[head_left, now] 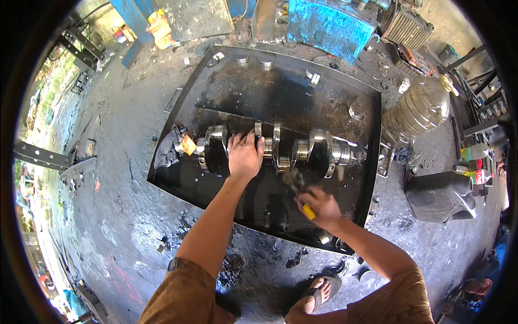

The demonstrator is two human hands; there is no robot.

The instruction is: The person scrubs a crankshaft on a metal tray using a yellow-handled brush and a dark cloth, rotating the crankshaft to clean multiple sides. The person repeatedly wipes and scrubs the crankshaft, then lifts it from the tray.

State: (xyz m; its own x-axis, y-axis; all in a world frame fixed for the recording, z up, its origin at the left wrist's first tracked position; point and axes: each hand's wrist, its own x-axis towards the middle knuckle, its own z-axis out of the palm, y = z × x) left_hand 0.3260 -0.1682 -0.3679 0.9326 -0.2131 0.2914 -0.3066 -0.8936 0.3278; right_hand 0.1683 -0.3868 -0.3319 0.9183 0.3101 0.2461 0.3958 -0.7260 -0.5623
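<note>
A shiny metal crankshaft (341, 153) lies across a black, oily metal tray (334, 86) with low walls. My left hand (246, 157) grips the crankshaft left of its middle, fingers laid over the journal and webs. In my right hand (322, 208) is a brush (308, 211) with a yellow handle. The brush's head is smeared by motion, close to the crankshaft's near side, right of centre; I cannot tell whether it touches. A dark crumpled rag (169, 148) sits at the tray's left edge beside a small orange piece (188, 144).
Bearing shells (266, 64) lie at the tray's far side, and another curved shell (355, 113) is near its right wall. A big clear plastic bottle (418, 112) and a black jerrycan (440, 195) stand to the right. Beyond the tray is a blue metal box (330, 31). My sandalled foot (318, 291) is below.
</note>
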